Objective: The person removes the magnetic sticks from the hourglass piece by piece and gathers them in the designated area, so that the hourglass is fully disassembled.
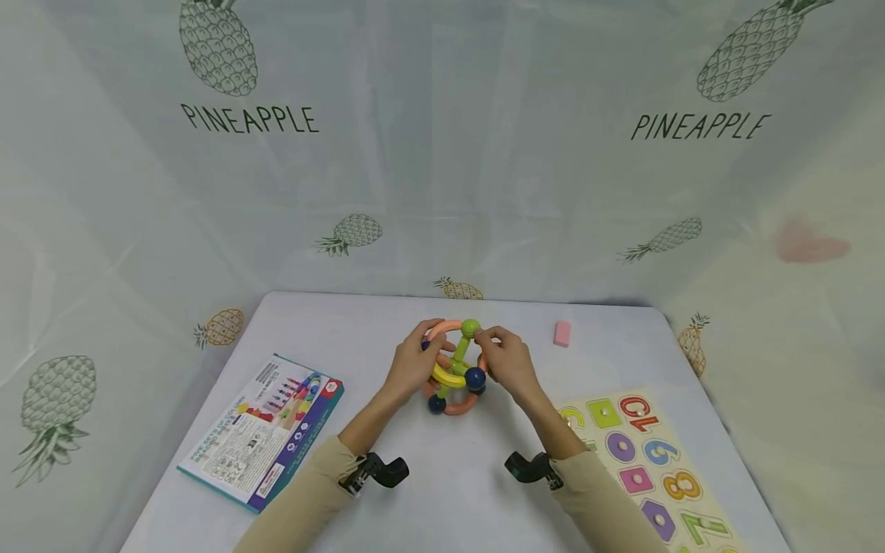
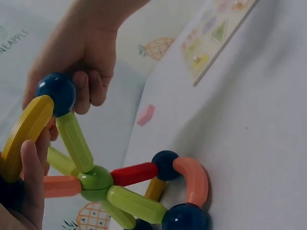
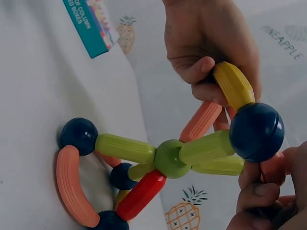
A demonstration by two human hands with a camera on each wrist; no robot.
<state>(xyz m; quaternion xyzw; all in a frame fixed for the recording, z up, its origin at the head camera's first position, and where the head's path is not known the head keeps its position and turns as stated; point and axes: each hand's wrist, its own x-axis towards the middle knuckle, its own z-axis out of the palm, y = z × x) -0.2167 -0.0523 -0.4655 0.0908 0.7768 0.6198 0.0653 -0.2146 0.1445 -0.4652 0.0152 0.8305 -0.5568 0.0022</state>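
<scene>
You're gripping the yellow stick [image 3: 234, 85] with your left hand [image 1: 412, 362]. Your right hand [image 1: 508, 361] seems to pinch the toy [image 3: 173, 159] by the blue ball [image 3: 255, 132], can't tell which piece.

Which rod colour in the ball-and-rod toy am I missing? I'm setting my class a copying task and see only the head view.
Observer: Red. The left wrist view shows a straight red plastic-looking rod joining a glossy light-green ball to a glossy dark-blue ball.

Operator: Are the curved salmon-pink plastic-looking rods smooth?

Observer: Not all. In the right wrist view, one curved salmon-pink rod has grooves running along it.

Operator: Is there wording on the teal side of the flat, white-and-teal printed box?

Observer: Yes. The right wrist view shows the word COLUMN there.
</scene>
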